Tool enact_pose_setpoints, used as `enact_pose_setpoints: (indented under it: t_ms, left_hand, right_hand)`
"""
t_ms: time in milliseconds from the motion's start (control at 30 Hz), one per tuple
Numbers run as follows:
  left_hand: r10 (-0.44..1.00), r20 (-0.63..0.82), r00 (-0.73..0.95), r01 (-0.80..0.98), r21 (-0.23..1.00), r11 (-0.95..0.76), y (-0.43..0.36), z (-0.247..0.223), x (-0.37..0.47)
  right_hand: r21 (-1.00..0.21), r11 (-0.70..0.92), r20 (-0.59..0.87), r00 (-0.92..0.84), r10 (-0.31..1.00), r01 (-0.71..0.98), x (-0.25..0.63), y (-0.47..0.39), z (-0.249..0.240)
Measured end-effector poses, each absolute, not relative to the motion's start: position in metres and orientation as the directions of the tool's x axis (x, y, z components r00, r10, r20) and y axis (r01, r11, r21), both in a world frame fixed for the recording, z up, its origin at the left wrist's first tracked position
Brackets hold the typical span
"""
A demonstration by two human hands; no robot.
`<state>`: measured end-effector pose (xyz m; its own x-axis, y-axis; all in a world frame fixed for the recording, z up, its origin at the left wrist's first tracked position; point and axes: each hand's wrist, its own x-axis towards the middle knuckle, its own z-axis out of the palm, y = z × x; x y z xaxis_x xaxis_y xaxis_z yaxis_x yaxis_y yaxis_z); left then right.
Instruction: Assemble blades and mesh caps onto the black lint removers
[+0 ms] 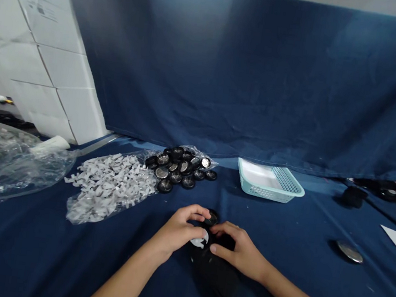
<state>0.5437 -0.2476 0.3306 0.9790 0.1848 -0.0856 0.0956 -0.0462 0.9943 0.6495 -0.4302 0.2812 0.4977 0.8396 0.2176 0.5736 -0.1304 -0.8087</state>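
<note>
My left hand [182, 229] is closed, its thumb over a small white plastic piece [199, 242] with a notched edge. The fingertips of that hand rest at a round black cap [213, 217] with a shiny centre. From the other side my right hand [241, 251] curls its fingers and thumb around part of a dark black object, whose longer black body [215, 277] extends toward me on the blue cloth. Its exact kind I cannot make out. Both hands are close together, and the fingers hide where the parts meet.
Left of my hands lies a heap of white plastic pieces [113, 183] on clear film. Behind them are several round black caps [175, 177]. A light blue basket [268, 195] stands at the back. A shiny oval disc [350, 252] lies right; a clear bag [6, 191] lies far left.
</note>
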Motion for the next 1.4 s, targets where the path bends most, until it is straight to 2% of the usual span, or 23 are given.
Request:
enact_pose_setpoints:
  t_ms: [100,300,533,600,767,867,1100,1400]
  left_hand:
    - [0.191,-0.067,0.979,0.090,0.990,-0.111,-0.248,0.336,0.542]
    - [0.110,0.040,0.993,-0.016,0.978,-0.208,-0.246,0.337,0.542]
    - [-0.060,0.042,0.997,-0.055,0.971,-0.232,-0.241,0.340,0.538]
    - [-0.065,0.016,0.998,-0.031,0.969,-0.244,-0.238,0.342,0.538]
    - [0.080,-0.043,0.996,0.056,0.985,-0.162,-0.234,0.336,0.544]
    - [0.118,-0.078,0.990,0.090,0.991,-0.099,-0.235,0.332,0.548]
    - [0.075,-0.106,0.992,0.107,0.994,-0.011,-0.227,0.333,0.546]
    - [0.010,-0.162,0.987,0.162,0.987,0.013,-0.221,0.337,0.546]
  right_hand:
    - [-0.809,-0.124,0.222,0.493,0.841,0.575,0.649,-0.431,0.282]
    - [-0.809,-0.114,0.232,0.491,0.839,0.577,0.649,-0.431,0.285]
    - [-0.801,-0.103,0.241,0.474,0.847,0.590,0.650,-0.432,0.285]
    - [-0.802,-0.104,0.240,0.476,0.846,0.588,0.650,-0.431,0.285]
    - [-0.786,-0.118,0.240,0.476,0.846,0.606,0.648,-0.432,0.286]
    - [-0.771,-0.126,0.243,0.471,0.848,0.624,0.648,-0.432,0.287]
    - [-0.769,-0.124,0.236,0.458,0.857,0.627,0.648,-0.433,0.287]
    - [-0.779,-0.150,0.198,0.466,0.862,0.609,0.648,-0.433,0.287]
